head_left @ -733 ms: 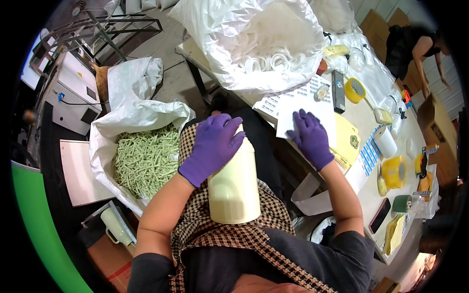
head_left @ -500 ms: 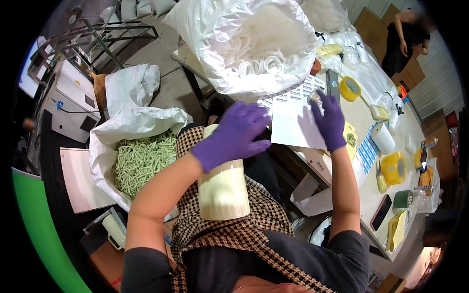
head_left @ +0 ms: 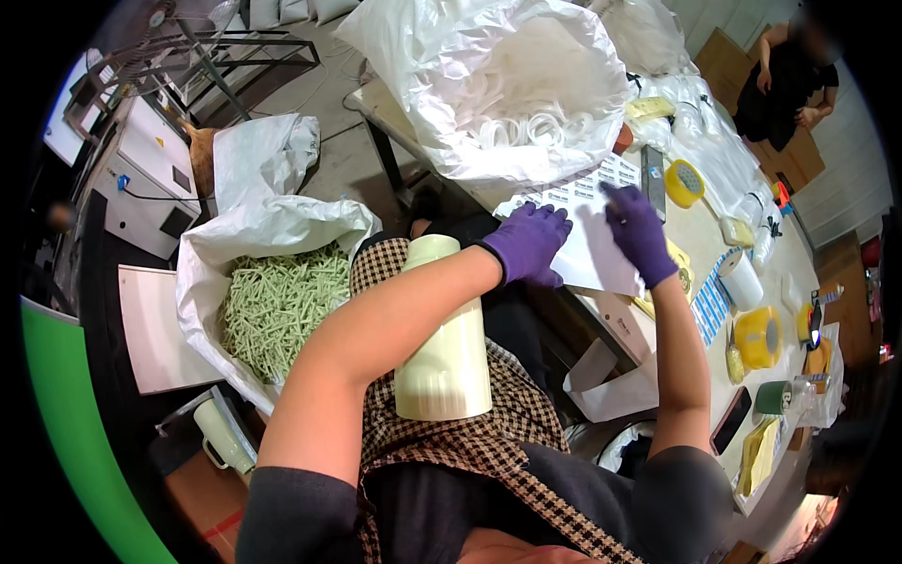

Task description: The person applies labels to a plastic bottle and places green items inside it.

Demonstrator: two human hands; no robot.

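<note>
Purple gloves on both hands, over a white sheet of small labels (head_left: 601, 249) at the near edge of the desk (head_left: 700, 235). Left hand (head_left: 529, 244) lying on the left edge of the sheet, fingers half curled, gripping nothing visible. Right hand (head_left: 637, 231) resting flat on the sheet, fingers stretched toward its far end, fingertips together. Cream plastic bottle (head_left: 443, 343) standing upright on the checked apron in the lap, under the left forearm. Just behind the sheet, a big clear bag of white rings (head_left: 512, 89). Yellow tape rolls (head_left: 684, 183) further right on the desk. On the floor at left, a white sack of pale green sticks (head_left: 277, 301).
</note>
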